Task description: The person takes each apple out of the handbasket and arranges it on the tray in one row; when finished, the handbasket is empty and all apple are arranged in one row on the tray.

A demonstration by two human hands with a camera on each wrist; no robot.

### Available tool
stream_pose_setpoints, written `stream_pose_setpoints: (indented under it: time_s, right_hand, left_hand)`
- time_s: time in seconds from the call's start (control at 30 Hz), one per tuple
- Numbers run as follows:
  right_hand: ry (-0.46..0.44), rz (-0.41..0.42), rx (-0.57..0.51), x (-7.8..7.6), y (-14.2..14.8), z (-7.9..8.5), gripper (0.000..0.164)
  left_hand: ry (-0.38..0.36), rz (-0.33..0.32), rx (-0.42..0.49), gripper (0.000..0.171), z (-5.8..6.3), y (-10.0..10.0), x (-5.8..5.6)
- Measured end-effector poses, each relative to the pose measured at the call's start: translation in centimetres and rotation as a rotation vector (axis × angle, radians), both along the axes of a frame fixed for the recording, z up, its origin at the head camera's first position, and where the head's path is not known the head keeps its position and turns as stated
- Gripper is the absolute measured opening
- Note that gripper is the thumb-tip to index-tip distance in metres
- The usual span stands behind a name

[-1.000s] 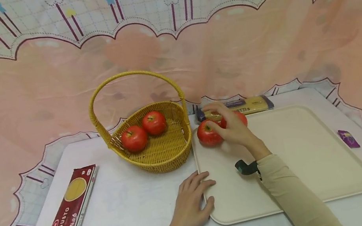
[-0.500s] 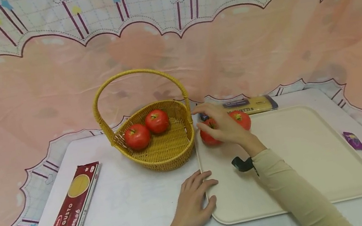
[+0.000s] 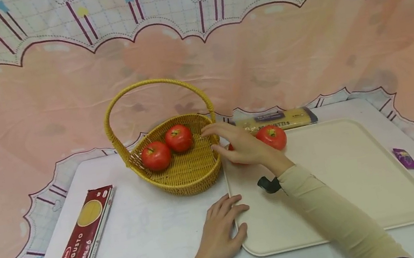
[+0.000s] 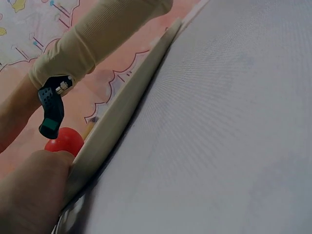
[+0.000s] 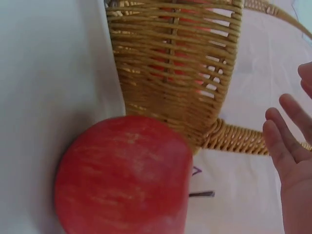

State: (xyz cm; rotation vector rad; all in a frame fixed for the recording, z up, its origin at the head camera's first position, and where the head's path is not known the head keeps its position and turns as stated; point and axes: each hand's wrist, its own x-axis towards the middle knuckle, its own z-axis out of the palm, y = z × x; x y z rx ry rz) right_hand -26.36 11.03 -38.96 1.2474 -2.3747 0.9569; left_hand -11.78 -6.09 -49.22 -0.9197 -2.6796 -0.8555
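My right hand [image 3: 241, 145] hovers at the right rim of a yellow wicker basket [image 3: 190, 189], fingers spread and slightly bent, holding nothing. Two red apples lie in the basket: one apple [image 3: 156, 156] at the left, another apple [image 3: 179, 138] behind it. On the beige tray [image 3: 347, 183], a third apple [image 3: 272, 137] sits by my right wrist. Beneath the right hand is a further apple [image 5: 126, 175], mostly hidden in the head view. My left hand [image 3: 221, 231] rests on the tray's left edge, its fingers relaxed over the rim.
A yellow spaghetti pack [image 3: 287, 119] lies behind the tray. At the left is a long red pasta pack [image 3: 76, 256]. A small purple packet [image 3: 405, 159] lies right of the tray. The tall basket handle [image 3: 150, 82] arches beside the right hand. A patterned cloth hangs behind.
My right hand has moved left, from above the apples on the tray to the basket's right rim, carrying nothing. The left hand stays on the tray edge.
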Motion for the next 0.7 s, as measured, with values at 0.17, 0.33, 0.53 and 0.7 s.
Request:
stream_pose_setpoints:
  time_s: [0.17,0.33,0.53,0.7]
  right_hand:
    - [0.004,0.026,0.035,0.0,-0.7,0.5,0.033]
    - [-0.001,0.023,0.090,-0.3,-1.4,1.0,0.033]
    - [-0.043,0.006,0.175,-0.5,-2.2,1.6,0.035]
    - [-0.055,0.003,0.206,-0.8,-3.2,1.8,0.035]
  left_hand:
    - [0.004,-0.002,0.000,0.032,0.0,0.0,0.0]
    - [0.021,-0.003,-0.003,0.033,-0.1,-0.1,-0.1]
    - [0.027,-0.008,-0.001,0.033,-0.2,-0.1,-0.1]
    - [0.029,-0.012,0.004,0.033,-0.2,-0.1,-0.1]
